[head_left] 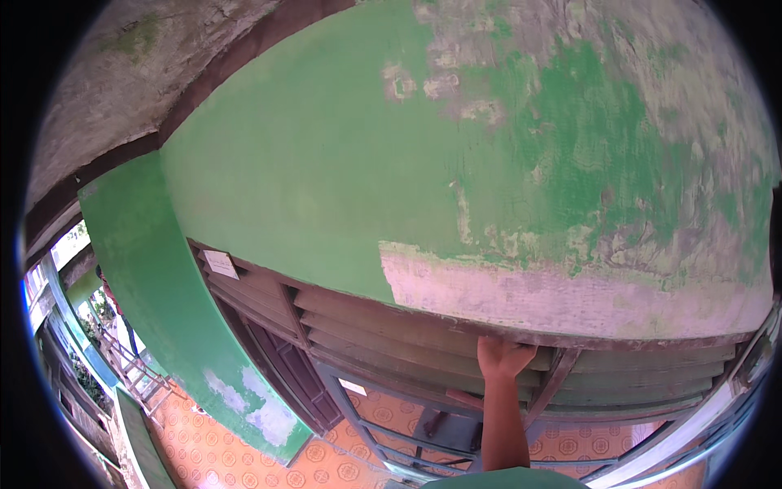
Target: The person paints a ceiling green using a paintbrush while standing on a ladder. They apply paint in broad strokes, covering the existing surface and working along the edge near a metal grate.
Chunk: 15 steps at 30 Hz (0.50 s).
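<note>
Best, as a judgement, to rest light on the wooden top rail (643, 343) of the window, wrist straight, fingers square to the edge, with no weight hung on worn-looking timber. Well apart to the left of the right-hand grip (507, 357), a green pillar (163, 277); nearer, lower left, a brown panelled door (293, 371); just beside on the left, brown louvre slats (391, 334). At the grip itself, reached up on a bare forearm: rail right at the top of the hand, apparently touching, fingertips hidden, so cannot tell whether spread, pressed together or pinching. Just above, stretching to both sides, a pinkish bare plaster band (554, 297); lower right, close by, a slanting wooden mullion (554, 379). Left hand out of view.
</note>
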{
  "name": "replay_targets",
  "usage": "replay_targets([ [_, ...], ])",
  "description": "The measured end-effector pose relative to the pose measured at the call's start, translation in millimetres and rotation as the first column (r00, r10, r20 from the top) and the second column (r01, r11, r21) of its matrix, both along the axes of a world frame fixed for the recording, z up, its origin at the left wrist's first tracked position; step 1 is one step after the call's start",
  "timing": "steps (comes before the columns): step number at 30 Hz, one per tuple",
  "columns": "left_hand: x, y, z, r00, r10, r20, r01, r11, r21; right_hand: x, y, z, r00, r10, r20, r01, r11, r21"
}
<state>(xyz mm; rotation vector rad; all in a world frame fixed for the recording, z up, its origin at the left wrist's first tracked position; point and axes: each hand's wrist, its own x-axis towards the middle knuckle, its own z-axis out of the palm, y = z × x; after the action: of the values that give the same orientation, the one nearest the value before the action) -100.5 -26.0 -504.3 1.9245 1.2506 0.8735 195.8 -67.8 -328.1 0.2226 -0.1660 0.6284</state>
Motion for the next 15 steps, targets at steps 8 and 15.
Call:
replay_targets([
  [8, 25.9, 36.4, 57.6, 0.999, -0.006, 0.054, -0.006, 0.977, 0.213, 3.5, -0.3, -1.6, 1.0, -0.027, -0.012, 0.027, 1.0, -0.009],
  [15, 32.4, 100.6, 304.5, 0.993, 0.002, 0.115, -0.089, 0.65, 0.755, 3.4, -5.5, 9.5, 0.999, -0.017, -0.044, 0.015, 0.999, -0.036],
])
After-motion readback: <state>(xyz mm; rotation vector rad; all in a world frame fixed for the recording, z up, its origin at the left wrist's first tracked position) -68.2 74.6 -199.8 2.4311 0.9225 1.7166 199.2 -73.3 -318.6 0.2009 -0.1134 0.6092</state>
